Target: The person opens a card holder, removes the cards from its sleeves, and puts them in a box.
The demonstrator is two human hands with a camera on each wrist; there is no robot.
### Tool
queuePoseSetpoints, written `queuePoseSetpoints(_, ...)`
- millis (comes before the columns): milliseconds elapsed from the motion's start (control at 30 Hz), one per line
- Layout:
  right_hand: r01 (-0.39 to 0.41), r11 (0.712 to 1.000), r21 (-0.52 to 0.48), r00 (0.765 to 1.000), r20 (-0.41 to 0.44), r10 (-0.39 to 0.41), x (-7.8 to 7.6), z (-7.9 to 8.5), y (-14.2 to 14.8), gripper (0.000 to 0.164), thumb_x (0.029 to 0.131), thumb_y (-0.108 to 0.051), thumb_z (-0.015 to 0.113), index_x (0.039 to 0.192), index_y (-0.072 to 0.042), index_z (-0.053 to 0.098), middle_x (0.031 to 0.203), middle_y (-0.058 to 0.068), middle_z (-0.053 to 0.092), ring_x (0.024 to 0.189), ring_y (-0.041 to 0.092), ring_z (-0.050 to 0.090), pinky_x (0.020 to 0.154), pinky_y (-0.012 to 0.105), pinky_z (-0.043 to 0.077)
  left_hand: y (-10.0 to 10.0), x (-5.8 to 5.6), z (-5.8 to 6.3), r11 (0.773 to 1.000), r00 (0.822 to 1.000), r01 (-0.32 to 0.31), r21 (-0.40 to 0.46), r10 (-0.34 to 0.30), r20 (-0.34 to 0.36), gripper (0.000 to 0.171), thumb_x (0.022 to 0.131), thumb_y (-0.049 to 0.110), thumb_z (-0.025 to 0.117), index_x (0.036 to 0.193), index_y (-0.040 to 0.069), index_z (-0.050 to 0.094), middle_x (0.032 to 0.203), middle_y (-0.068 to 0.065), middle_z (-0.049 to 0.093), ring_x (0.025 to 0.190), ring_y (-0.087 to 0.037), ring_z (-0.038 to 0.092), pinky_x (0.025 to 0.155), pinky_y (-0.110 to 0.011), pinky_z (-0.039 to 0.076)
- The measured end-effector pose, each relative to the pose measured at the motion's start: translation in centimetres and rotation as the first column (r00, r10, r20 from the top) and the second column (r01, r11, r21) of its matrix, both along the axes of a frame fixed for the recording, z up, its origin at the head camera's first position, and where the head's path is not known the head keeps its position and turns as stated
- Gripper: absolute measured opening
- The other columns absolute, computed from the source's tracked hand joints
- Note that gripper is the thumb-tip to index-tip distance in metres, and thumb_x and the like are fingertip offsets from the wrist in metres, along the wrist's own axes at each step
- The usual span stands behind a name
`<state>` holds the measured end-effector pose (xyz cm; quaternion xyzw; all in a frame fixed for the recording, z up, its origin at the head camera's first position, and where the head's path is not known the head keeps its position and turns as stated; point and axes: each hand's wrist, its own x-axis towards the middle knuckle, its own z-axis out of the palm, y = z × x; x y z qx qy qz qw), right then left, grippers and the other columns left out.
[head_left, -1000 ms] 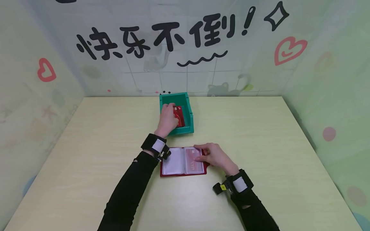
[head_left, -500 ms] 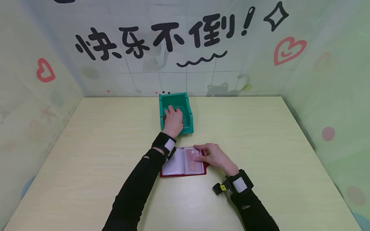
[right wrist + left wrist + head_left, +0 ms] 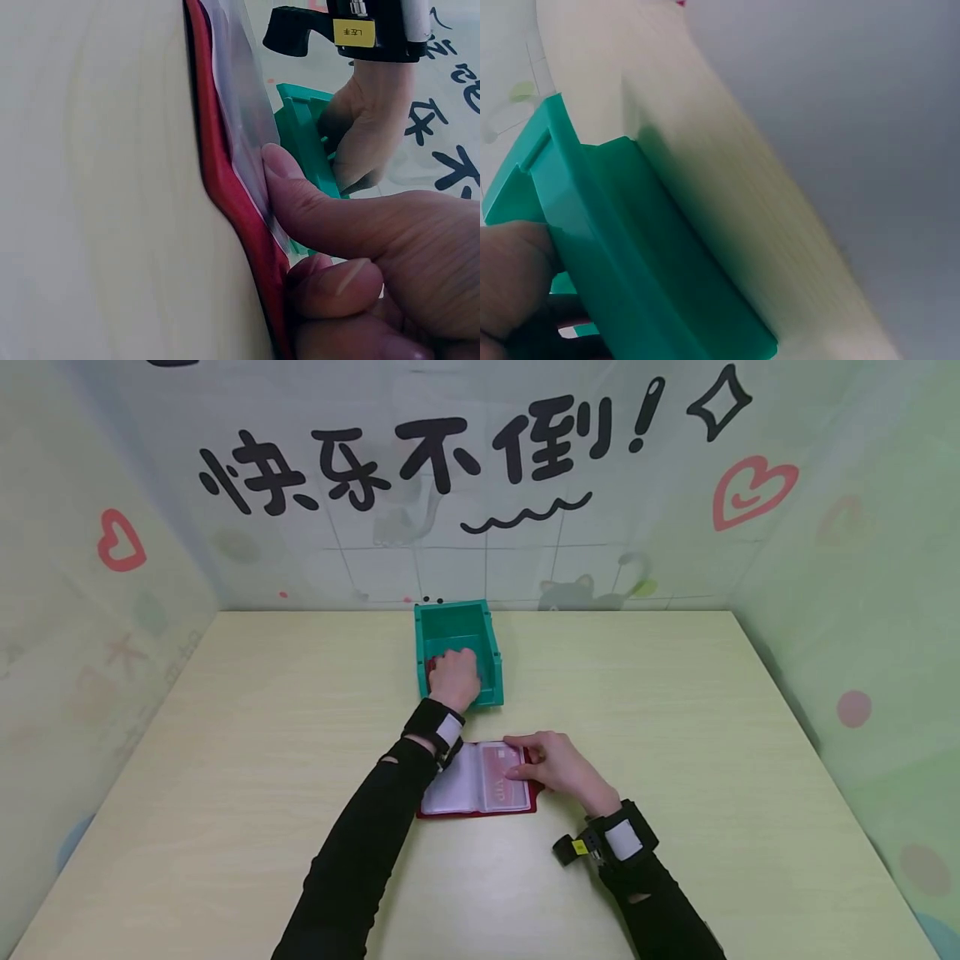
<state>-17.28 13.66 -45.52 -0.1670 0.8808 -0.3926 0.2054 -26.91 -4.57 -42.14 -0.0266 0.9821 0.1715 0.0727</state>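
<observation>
A red card holder (image 3: 476,815) lies open on the table, its clear sleeves showing and a pinkish card (image 3: 504,777) in the right-hand one. At its right edge my right hand (image 3: 558,768) pinches it; the right wrist view shows the thumb (image 3: 300,187) on the plastic sleeves and curled fingers against the red cover. My left hand (image 3: 455,679) reaches into a green box (image 3: 495,672) beyond the holder, knuckles up and fingers bent down. A dark red card (image 3: 430,667) peeks out beside that hand. The left fingertips are hidden, so their hold on the card is unclear.
The pale wooden table (image 3: 262,760) carries the box near its back edge. Printed panels (image 3: 847,610) stand at the back and both sides. My left forearm (image 3: 367,852) passes over the left end of the card holder.
My left hand has shifted right and slightly nearer inside the green box, its fingers bending down over the red card, which is now mostly covered. My right hand stays on the card holder.
</observation>
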Motion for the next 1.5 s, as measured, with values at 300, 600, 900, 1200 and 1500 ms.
queuePoseSetpoints(300,0.010,1.000,0.005,1.000,0.011,-0.010,0.0,0.0,0.0,0.054,0.088,-0.019,0.078,0.138,-0.012,0.062,0.098,0.010,0.055,0.086,0.018,0.051,0.055,0.024,0.039,-0.1,-0.4,-0.1,0.999,0.999,-0.024,-0.032,0.025,0.035,0.044,0.101,0.019,0.055,0.139,-0.004,0.050,0.139,-0.029,0.052,0.134,-0.043,0.045,0.109,-0.055,0.045)
queuePoseSetpoints(600,-0.003,1.000,0.007,1.000,-0.006,0.003,0.0,-0.1,0.1,0.055,0.087,-0.019,0.079,0.138,-0.011,0.062,0.090,0.008,0.051,0.084,0.017,0.051,0.055,0.023,0.039,-0.1,-0.5,-0.2,0.997,1.000,0.007,-0.078,-0.007,0.008,0.044,0.101,0.018,0.054,0.137,-0.007,0.051,0.135,-0.031,0.054,0.130,-0.046,0.051,0.112,-0.054,0.042)
queuePoseSetpoints(900,0.009,1.000,0.013,1.000,-0.005,-0.009,0.1,0.0,0.0,0.054,0.088,-0.019,0.078,0.138,-0.012,0.062,0.090,0.008,0.050,0.086,0.018,0.051,0.057,0.024,0.039,-0.7,-0.3,-0.6,0.998,0.998,0.020,-0.063,-0.023,-0.056,0.035,0.101,0.015,0.053,0.128,-0.007,0.058,0.129,-0.030,0.055,0.124,-0.045,0.053,0.107,-0.054,0.046)
queuePoseSetpoints(1200,0.027,1.000,0.007,1.000,0.005,-0.028,0.1,0.0,-0.2,0.057,0.086,-0.019,0.080,0.139,-0.010,0.060,0.082,0.007,0.046,0.076,0.017,0.051,0.054,0.025,0.039,-1.4,3.6,1.4,0.979,0.958,0.129,0.155,-0.083,-0.276,0.023,0.100,0.010,0.056,0.118,-0.004,0.061,0.119,-0.023,0.061,0.109,-0.036,0.057,0.097,-0.045,0.052)
queuePoseSetpoints(1500,0.067,0.998,0.000,0.998,-0.005,-0.067,0.0,-0.4,-0.4,0.058,0.084,-0.019,0.082,0.136,-0.008,0.059,0.075,0.004,0.048,0.062,0.015,0.050,0.051,0.026,0.042,-2.8,9.6,-0.3,0.873,0.958,0.277,0.402,-0.284,-0.043,0.027,0.097,0.013,0.064,0.122,0.003,0.067,0.116,-0.012,0.071,0.099,-0.024,0.065,0.090,-0.038,0.058)
